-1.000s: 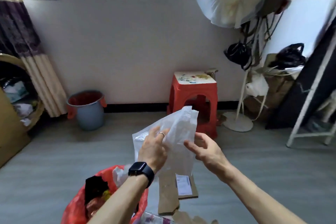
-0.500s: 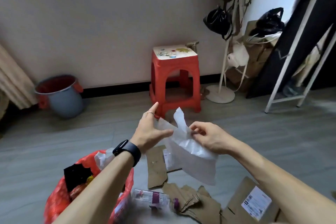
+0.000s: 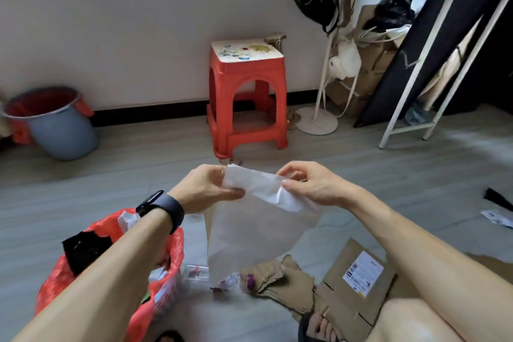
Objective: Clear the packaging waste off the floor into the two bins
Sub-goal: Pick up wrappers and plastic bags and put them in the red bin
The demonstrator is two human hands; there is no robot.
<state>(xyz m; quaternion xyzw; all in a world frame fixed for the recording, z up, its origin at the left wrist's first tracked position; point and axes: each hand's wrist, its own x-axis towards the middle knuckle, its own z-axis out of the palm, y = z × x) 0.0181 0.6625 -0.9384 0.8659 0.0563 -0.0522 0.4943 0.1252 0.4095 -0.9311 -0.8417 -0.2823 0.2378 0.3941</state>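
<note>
A translucent white plastic bag [image 3: 249, 233] hangs in front of me, held by its top edge between both hands. My left hand [image 3: 206, 189] pinches the left end of that edge, and my right hand [image 3: 311, 187] pinches the right end. Below my left forearm stands a bin lined with a red bag [image 3: 116, 233], holding black and white scraps. A second bin, blue-grey with a red liner [image 3: 59, 128], stands by the wall at the left. Torn cardboard [image 3: 280, 277] and a flattened box with a shipping label [image 3: 358, 283] lie on the floor beneath the bag.
A red plastic stool [image 3: 245, 97] stands against the wall ahead. Right of it are a white stand base [image 3: 316, 121], stacked boxes, black bags and a white frame [image 3: 408, 128]. Small plastic wrappers [image 3: 227, 280] lie near the red-lined bin. Scraps [image 3: 497, 211] lie at the far right.
The view has tilted down. My hands have spread apart along the bag's top edge, pulling it out flat, and the bag now hangs lower over the cardboard.
</note>
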